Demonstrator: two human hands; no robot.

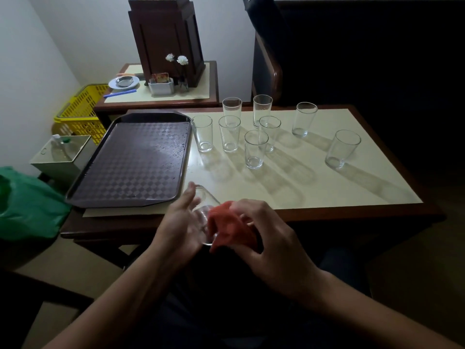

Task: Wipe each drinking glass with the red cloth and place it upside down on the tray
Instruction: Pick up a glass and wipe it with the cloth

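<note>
While the left hand [180, 217] grips a tilted glass [205, 212] at lower centre of the frame, fingers clamped around it, the right hand [271, 238] has its fingers closed on the red cloth [229, 227], pressed to the glass mouth. Both hover at the desk's [327, 187] near edge. An empty brown tray [136, 157] lies at left centre; eight upright glasses [255, 149] stand right of it. Upper left, a yellow basket [80, 112] sits beside a side table [161, 96].

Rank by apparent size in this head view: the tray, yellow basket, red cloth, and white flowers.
1. tray
2. yellow basket, partly hidden behind the side table
3. red cloth, bunched and nearer the camera, so unsure
4. white flowers
</note>
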